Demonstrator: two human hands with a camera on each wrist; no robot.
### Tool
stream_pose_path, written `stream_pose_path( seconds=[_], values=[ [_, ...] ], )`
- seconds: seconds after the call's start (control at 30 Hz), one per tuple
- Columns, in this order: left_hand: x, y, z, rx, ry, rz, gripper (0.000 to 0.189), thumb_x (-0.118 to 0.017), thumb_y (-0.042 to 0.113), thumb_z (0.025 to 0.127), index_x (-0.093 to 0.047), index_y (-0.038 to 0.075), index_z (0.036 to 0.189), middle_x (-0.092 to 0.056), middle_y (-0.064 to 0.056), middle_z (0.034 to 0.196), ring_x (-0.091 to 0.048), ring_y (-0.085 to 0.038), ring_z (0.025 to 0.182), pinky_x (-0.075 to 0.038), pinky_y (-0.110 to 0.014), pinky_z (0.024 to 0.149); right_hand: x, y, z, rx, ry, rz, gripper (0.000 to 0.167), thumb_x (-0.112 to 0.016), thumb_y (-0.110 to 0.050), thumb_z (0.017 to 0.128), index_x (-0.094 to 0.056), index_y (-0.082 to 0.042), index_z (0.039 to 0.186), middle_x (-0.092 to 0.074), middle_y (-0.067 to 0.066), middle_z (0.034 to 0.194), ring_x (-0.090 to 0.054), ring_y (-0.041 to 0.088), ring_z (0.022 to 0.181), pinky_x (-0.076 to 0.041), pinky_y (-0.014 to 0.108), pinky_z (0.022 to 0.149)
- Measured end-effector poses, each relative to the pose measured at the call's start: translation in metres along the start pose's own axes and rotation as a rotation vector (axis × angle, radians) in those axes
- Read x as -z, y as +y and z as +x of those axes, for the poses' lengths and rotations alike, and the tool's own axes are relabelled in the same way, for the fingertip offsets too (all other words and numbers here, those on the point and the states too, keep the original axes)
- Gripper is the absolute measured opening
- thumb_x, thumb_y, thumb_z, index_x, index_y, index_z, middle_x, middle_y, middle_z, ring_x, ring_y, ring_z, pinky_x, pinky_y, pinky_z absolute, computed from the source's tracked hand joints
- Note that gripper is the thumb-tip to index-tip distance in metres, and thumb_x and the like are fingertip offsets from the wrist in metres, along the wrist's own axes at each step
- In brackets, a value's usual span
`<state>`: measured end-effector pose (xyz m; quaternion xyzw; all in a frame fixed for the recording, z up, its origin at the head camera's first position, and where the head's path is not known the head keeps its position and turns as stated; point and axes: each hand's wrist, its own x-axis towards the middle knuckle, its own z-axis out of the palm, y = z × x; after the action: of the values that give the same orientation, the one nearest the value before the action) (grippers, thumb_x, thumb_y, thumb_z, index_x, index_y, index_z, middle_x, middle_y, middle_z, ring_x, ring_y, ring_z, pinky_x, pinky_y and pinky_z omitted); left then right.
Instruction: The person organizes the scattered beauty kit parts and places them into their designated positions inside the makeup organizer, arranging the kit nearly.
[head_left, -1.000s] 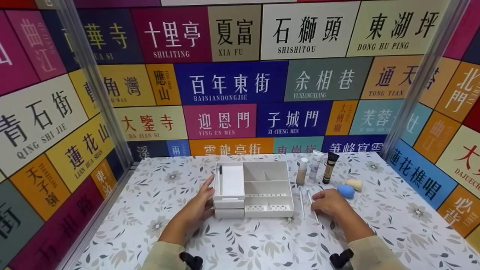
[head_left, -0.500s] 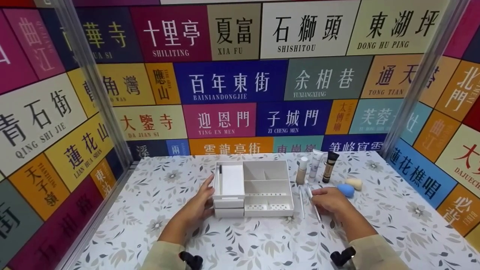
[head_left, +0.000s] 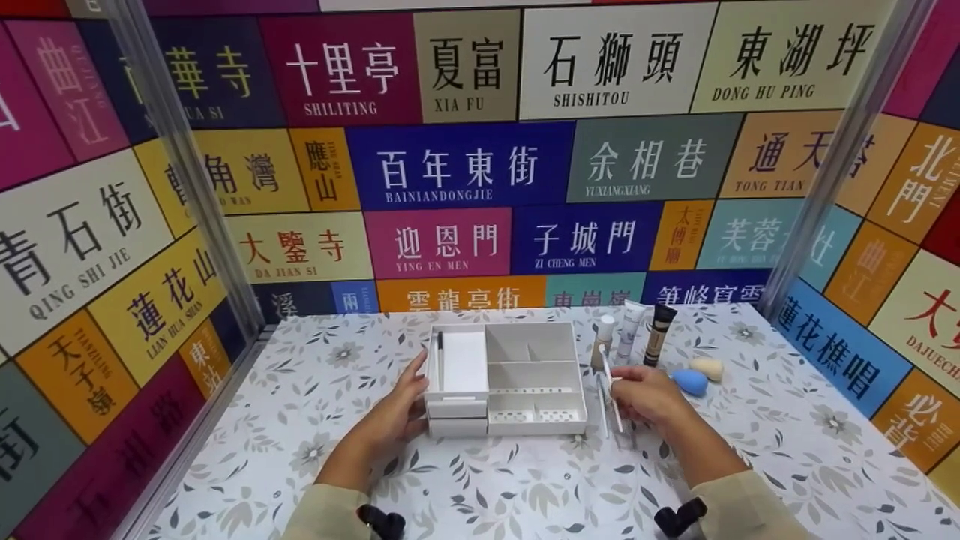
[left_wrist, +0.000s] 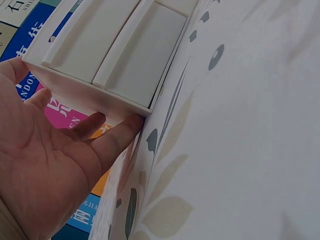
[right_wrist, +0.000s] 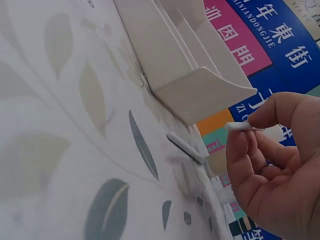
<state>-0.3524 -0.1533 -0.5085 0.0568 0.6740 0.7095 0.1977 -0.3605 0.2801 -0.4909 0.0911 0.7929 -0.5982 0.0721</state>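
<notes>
A white compartmented organizer (head_left: 536, 429) stands on the table, with small drawers at its left. My left hand (head_left: 396, 409) rests its fingertips against the organizer's left side; the left wrist view shows these fingers (left_wrist: 122, 140) low on the wall. A slim stick with a dark tip (head_left: 441, 367) lies in the organizer's top left tray. Right of the organizer, my right hand (head_left: 651, 394) pinches a thin white pen-like stick (head_left: 607, 367) between thumb and fingers, tilted and lifted off the table. A second white stick (right_wrist: 185, 147) lies on the cloth beside the organizer.
Behind my right hand stand a small bottle with a white cap (head_left: 602, 337), a white tube (head_left: 628, 330) and a black-and-gold tube (head_left: 658, 335). A blue sponge (head_left: 689, 382) and a cream sponge (head_left: 706, 368) lie to the right. Sign-covered walls (head_left: 461, 165) enclose the table.
My right hand has picked up the white stick from the table and moved it slightly left, toward the organizer. My left hand has stayed at the organizer's side.
</notes>
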Motion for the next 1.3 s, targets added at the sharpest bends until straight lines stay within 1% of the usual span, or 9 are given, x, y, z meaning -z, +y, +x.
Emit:
stream_pose_path(
  seconds=[0.1,0.2,0.43,0.53,0.63,0.8,1.0,1.13,1.3],
  values=[
    [0.001,0.000,0.000,0.013,0.006,0.004,0.062,-0.043,0.050,0.111,-0.015,0.059,0.166,-0.019,-0.010,0.181,-0.036,-0.038,0.162,-0.033,-0.054,0.131,-0.006,-0.004,-0.003,0.017,-0.011,0.045,0.059,-0.065,-0.009,0.091,-0.056,-0.001,0.148,-0.070,0.000,0.088,-0.067,0.014,0.075,-0.060,0.027,0.068],
    [0.001,0.000,0.001,0.029,0.018,0.003,0.060,-0.044,0.052,0.111,-0.017,0.062,0.164,-0.022,-0.008,0.180,-0.038,-0.036,0.161,-0.033,-0.054,0.131,-0.011,-0.007,-0.007,0.036,-0.017,0.071,0.057,-0.067,-0.010,0.094,-0.056,-0.001,0.149,-0.073,0.008,0.106,-0.072,0.020,0.088,-0.063,0.030,0.075],
    [-0.001,0.001,0.003,0.029,0.027,-0.008,0.061,-0.043,0.050,0.111,-0.016,0.060,0.165,-0.021,-0.011,0.180,-0.036,-0.038,0.161,-0.034,-0.055,0.131,-0.026,-0.019,-0.018,0.079,-0.041,0.114,0.061,-0.067,-0.009,0.094,-0.052,-0.001,0.153,-0.072,0.015,0.122,-0.074,0.025,0.094,-0.065,0.033,0.079],
    [-0.002,0.000,0.002,0.020,0.020,-0.009,0.061,-0.043,0.049,0.111,-0.016,0.059,0.165,-0.016,-0.011,0.181,-0.033,-0.040,0.163,-0.031,-0.055,0.132,-0.034,-0.025,-0.023,0.093,-0.067,0.150,0.062,-0.067,-0.008,0.094,-0.051,-0.001,0.153,-0.073,0.016,0.122,-0.075,0.026,0.094,-0.065,0.033,0.079],
    [-0.002,0.000,0.001,0.018,0.022,-0.003,0.061,-0.044,0.050,0.111,-0.017,0.060,0.165,-0.013,-0.010,0.182,-0.031,-0.040,0.163,-0.031,-0.056,0.132,-0.043,-0.031,-0.026,0.112,-0.098,0.176,0.061,-0.067,-0.007,0.095,-0.051,0.000,0.154,-0.075,0.012,0.115,-0.075,0.024,0.090,-0.065,0.031,0.077],
    [-0.001,0.000,0.000,-0.004,0.007,-0.012,0.063,-0.042,0.047,0.112,-0.013,0.055,0.168,-0.018,-0.013,0.180,-0.037,-0.040,0.160,-0.033,-0.055,0.131,-0.063,-0.043,-0.029,0.148,-0.160,0.222,0.060,-0.068,-0.005,0.096,-0.050,0.004,0.153,-0.075,0.006,0.105,-0.073,0.020,0.084,-0.064,0.030,0.076],
    [-0.001,0.000,0.001,0.007,0.012,-0.009,0.062,-0.043,0.048,0.112,-0.014,0.057,0.167,-0.022,-0.012,0.180,-0.039,-0.038,0.160,-0.033,-0.054,0.131,-0.084,-0.054,-0.028,0.176,-0.219,0.284,0.058,-0.069,-0.004,0.097,-0.051,0.005,0.152,-0.073,0.005,0.101,-0.073,0.019,0.084,-0.064,0.029,0.077],
    [0.000,0.000,0.001,0.015,0.017,-0.009,0.061,-0.042,0.048,0.112,-0.015,0.058,0.166,-0.026,-0.011,0.179,-0.041,-0.037,0.159,-0.035,-0.054,0.131,-0.098,-0.060,-0.024,0.166,-0.253,0.319,0.058,-0.070,-0.005,0.098,-0.051,0.004,0.152,-0.071,0.004,0.099,-0.073,0.021,0.085,-0.064,0.028,0.077],
    [0.001,0.000,0.001,0.013,0.011,-0.007,0.061,-0.042,0.049,0.112,-0.015,0.058,0.166,-0.027,-0.010,0.179,-0.042,-0.036,0.159,-0.035,-0.054,0.130,-0.116,-0.070,-0.017,0.142,-0.267,0.342,0.058,-0.072,-0.005,0.098,-0.053,0.003,0.152,-0.072,0.011,0.107,-0.072,0.019,0.084,-0.065,0.028,0.078]
  ],
)
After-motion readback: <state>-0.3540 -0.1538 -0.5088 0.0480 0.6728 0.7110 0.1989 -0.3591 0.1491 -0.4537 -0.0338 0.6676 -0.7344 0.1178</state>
